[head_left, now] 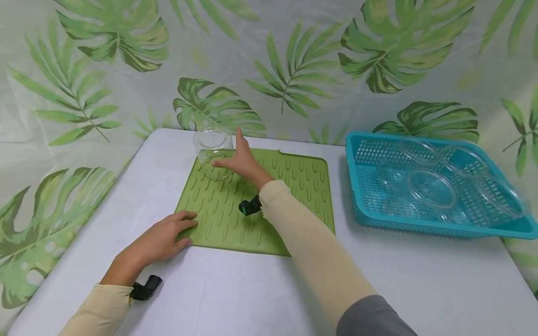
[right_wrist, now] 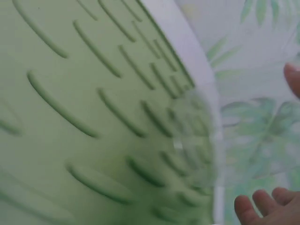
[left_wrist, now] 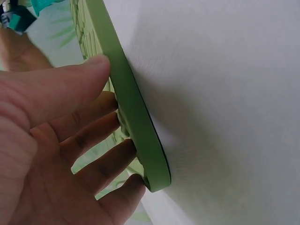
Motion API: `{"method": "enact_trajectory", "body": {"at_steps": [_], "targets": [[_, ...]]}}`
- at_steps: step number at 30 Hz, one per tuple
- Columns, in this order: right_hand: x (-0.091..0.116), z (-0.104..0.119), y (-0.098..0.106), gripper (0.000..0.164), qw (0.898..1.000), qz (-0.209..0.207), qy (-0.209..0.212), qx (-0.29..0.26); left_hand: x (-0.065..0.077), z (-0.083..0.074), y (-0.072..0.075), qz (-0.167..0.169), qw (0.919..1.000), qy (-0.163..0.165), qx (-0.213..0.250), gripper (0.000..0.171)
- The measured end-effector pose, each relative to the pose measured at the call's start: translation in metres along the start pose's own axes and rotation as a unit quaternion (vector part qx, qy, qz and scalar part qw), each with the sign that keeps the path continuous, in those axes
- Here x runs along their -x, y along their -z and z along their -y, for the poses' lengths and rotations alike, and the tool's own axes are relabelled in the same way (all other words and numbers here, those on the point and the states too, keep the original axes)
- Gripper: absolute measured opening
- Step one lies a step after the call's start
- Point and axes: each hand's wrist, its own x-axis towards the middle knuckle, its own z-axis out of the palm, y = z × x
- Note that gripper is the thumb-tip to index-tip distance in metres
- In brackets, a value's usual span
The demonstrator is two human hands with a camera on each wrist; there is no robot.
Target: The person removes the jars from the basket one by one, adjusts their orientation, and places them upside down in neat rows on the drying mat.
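A clear jar (head_left: pixel 210 161) stands on the far left corner of a ribbed green mat (head_left: pixel 252 224). Beside it is my right hand (head_left: pixel 243 161), thumb and fingers spread wide; the thumb overlaps the jar in the head view. In the right wrist view, the jar (right_wrist: pixel 199 140) sits between the thumb and fingertips, and a gap shows on both sides. My left hand (head_left: pixel 165 235) rests at the mat's near left corner. Its extended fingertips and thumb touch the mat's raised edge (left_wrist: pixel 136 108) in the left wrist view.
To the right, a blue plastic basket (head_left: pixel 420 226) holds several clear jars (head_left: pixel 433 189). A white cloth (head_left: pixel 235 289) covers the table. Behind it hangs a leaf-patterned curtain (head_left: pixel 294 70).
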Motion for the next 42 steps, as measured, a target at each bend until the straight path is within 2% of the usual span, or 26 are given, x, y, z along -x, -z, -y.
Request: {"method": "enact_trajectory", "body": {"at_steps": [3,6,12,15,17,21,25,28,35,38,42], "targets": [[0.003,0.016,0.012,0.120,0.998,0.002,0.031,0.051,0.002,0.001,0.002,-0.002,1.0000,0.004,-0.003,0.045],[0.010,0.034,0.025,0.114,0.991,-0.003,0.065,0.113,0.005,0.003,0.004,0.000,1.0000,0.008,-0.003,0.045],[0.040,0.055,0.044,0.095,0.964,-0.018,0.134,0.229,0.011,0.008,0.003,-0.002,0.9998,0.015,-0.014,0.045],[0.057,0.059,0.055,0.088,0.952,-0.010,0.159,0.262,0.013,0.009,0.002,-0.006,0.9996,0.019,-0.021,0.046],[0.068,0.060,0.066,0.086,0.947,0.000,0.162,0.276,0.014,0.010,0.002,-0.007,0.9994,0.022,-0.026,0.046],[0.090,0.054,0.092,0.084,0.944,0.013,0.158,0.291,0.014,0.012,0.002,-0.010,0.9992,0.021,-0.032,0.046],[0.115,0.043,0.118,0.083,0.943,0.009,0.158,0.292,0.014,0.011,0.000,-0.010,0.9993,0.023,-0.029,0.046],[0.137,0.033,0.139,0.082,0.940,-0.002,0.160,0.301,0.011,0.009,-0.003,-0.008,0.9994,0.019,-0.029,0.046],[0.193,0.011,0.194,0.081,0.922,-0.023,0.145,0.358,0.002,0.003,-0.006,-0.011,0.9995,0.008,-0.030,0.045],[0.218,-0.005,0.219,0.082,0.918,-0.040,0.140,0.368,0.000,0.000,-0.006,-0.003,0.9996,0.000,-0.028,0.045],[0.247,-0.024,0.253,0.087,0.915,-0.074,0.110,0.380,-0.002,-0.003,-0.003,0.005,0.9996,-0.002,-0.029,0.046]]}}
